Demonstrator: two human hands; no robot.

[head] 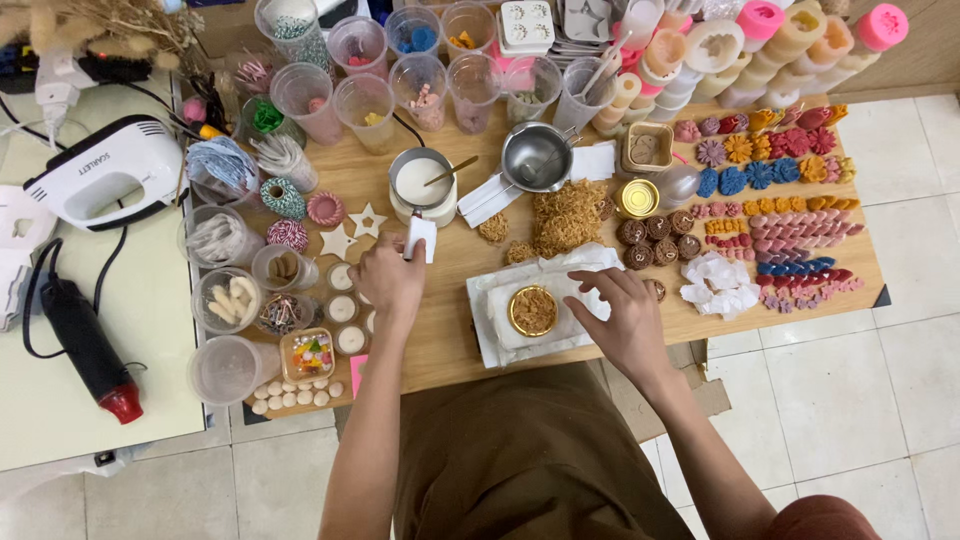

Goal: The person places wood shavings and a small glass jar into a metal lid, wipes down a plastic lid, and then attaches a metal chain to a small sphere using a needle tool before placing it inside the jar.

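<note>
Head view: left hand (388,278) fingers pinch white handle (420,238); right hand (622,312) fingers apparently spread by gold tin (533,310).

This is a home craft workshop for candle or wax making. A low wooden bench (440,340) stands on a pale tiled floor (860,380) and is crowded with supplies: clear plastic cups (365,100) of small decorations, stacked silicone moulds (700,50), rows of coloured wax flowers (790,190), a metal pouring pot (535,155), a pot of white wax (420,182) and small white tealights (342,308). Beside it lie a hand mixer (110,170) and a black-and-red heat gun (85,345).
</note>
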